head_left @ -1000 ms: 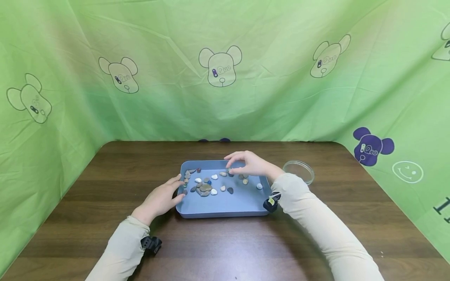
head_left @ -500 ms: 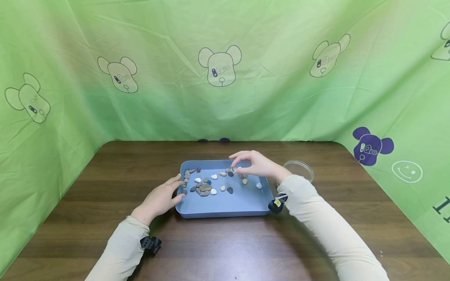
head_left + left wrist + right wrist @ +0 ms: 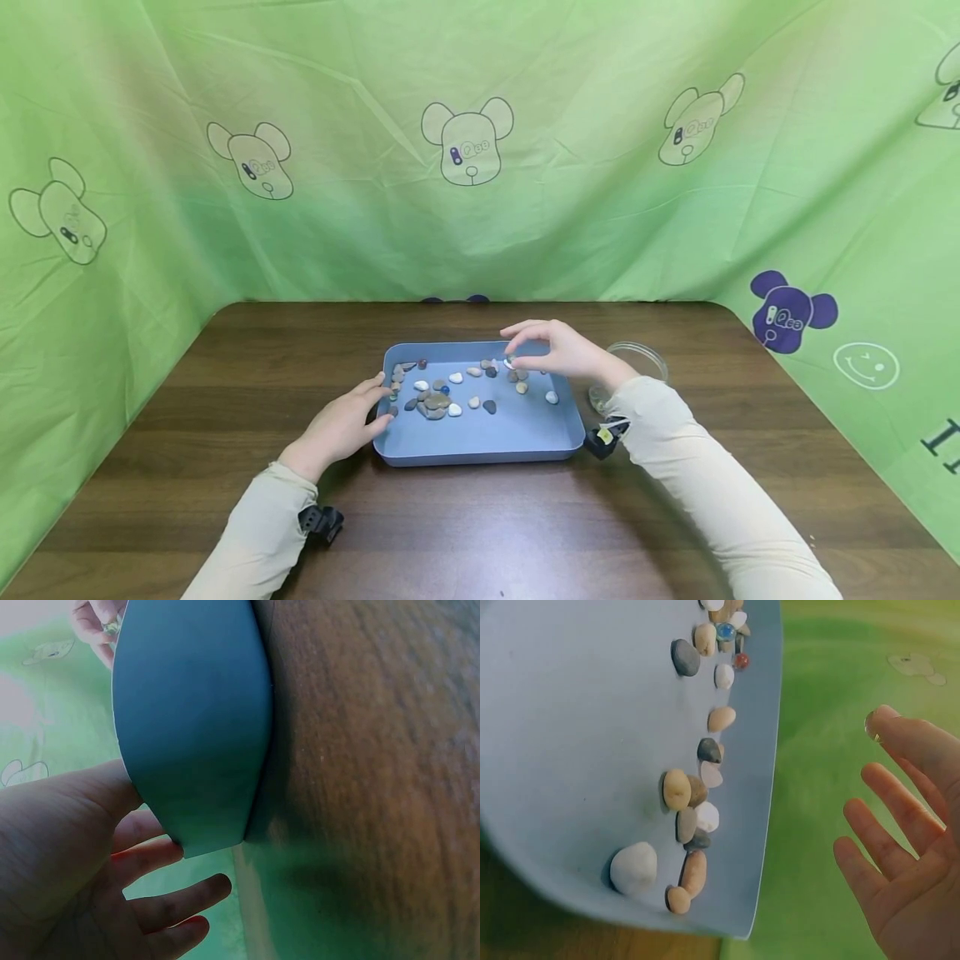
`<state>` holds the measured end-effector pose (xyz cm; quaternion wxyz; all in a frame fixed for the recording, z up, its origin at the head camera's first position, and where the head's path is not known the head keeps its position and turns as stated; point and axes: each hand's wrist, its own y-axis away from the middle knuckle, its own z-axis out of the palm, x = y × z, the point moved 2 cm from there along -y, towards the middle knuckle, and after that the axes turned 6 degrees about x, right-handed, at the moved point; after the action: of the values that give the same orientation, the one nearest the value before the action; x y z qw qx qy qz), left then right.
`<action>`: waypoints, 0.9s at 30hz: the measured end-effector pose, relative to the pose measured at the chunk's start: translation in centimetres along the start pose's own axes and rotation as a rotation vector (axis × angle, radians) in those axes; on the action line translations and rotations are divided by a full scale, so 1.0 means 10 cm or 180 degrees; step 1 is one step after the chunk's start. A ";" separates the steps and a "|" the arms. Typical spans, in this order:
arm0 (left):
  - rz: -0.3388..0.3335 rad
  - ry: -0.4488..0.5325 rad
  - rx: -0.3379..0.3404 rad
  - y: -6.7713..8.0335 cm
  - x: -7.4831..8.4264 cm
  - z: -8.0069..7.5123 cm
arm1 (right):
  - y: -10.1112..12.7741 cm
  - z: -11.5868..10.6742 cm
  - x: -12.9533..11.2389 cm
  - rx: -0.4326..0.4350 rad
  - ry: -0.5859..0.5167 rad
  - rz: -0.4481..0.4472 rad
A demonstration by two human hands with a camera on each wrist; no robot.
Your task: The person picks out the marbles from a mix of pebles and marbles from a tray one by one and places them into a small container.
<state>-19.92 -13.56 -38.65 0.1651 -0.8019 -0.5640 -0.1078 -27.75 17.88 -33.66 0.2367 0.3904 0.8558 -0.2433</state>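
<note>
A blue tray (image 3: 480,457) on the table holds pebbles and a few glass marbles. Over its back right part, my right hand (image 3: 558,348) pinches a clear glass marble (image 3: 871,727) between thumb and index finger; the other fingers are spread. My left hand (image 3: 341,422) rests at the tray's left rim, fingers extended over it. Brown and grey pebbles (image 3: 435,406) form a cluster left of centre, beside a blue marble (image 3: 446,390). A red marble (image 3: 741,661) lies along the back wall. A large white pebble (image 3: 634,868) sits near the right side.
A round clear dish (image 3: 637,360) stands right of the tray, with a smaller clear container (image 3: 597,398) partly hidden by my right forearm. The wooden table (image 3: 480,533) meets a green printed cloth (image 3: 480,242) at the back and sides.
My right hand has shifted rightward along the back of the tray with the marble, uncovering pebbles beneath. The left hand stays in place.
</note>
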 end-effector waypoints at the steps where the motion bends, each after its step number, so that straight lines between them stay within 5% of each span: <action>1: 0.0000 0.0004 0.0000 0.00 0.00 0.00 | 0.01 -0.01 0.00 0.0009 -0.0005 -0.0001; 27: 0.0043 -0.0038 0.0011 0.00 0.01 -0.01 | 0.30 -0.23 0.11 0.0320 -0.0007 0.0056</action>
<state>-19.85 -13.51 -38.51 0.1638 -0.8060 -0.5598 -0.1009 -26.51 21.61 -33.23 0.2198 0.4090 0.8388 -0.2843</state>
